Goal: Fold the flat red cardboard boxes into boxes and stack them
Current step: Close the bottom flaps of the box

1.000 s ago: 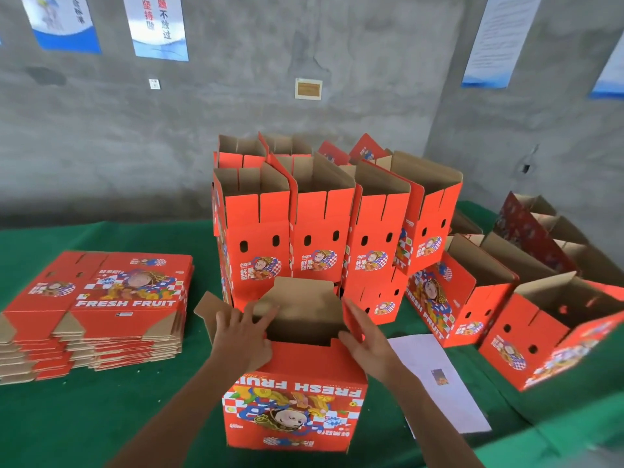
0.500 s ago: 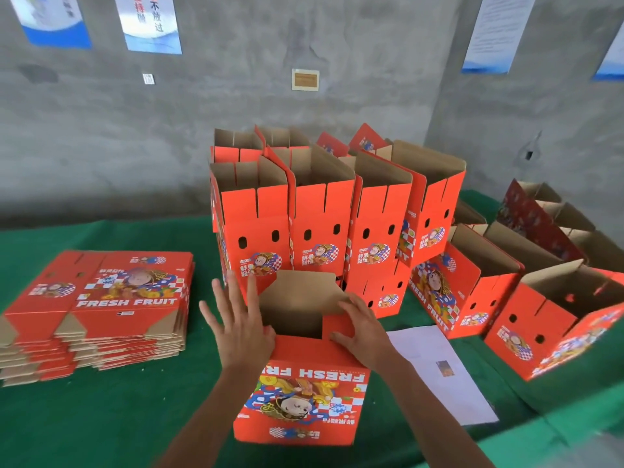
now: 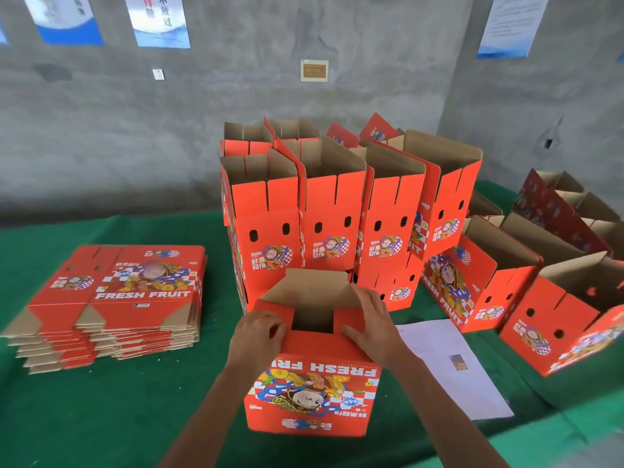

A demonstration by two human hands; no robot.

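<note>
A red "FRESH FRUIT" box [image 3: 314, 393] stands upside down on the green table [image 3: 101, 407] right in front of me, its brown inside showing between the flaps on top. My left hand [image 3: 258, 336] curls its fingers over the left red flap. My right hand [image 3: 374, 319] lies flat on the right red flap, thumb at the near edge. The brown far flap stands up behind both hands. A pile of flat red boxes [image 3: 135, 298] lies at the left. Folded open-topped boxes [image 3: 324, 224] stand stacked in rows behind.
Two folded red boxes lie on their sides at the right [image 3: 479, 285] [image 3: 553, 319], with darker red ones [image 3: 557, 211] behind them. A white paper sheet [image 3: 449, 366] lies right of the box. A grey concrete wall with posters closes off the back.
Both hands have folded the two red side flaps inward over the box opening. My left hand went from spread open to curled on its flap.
</note>
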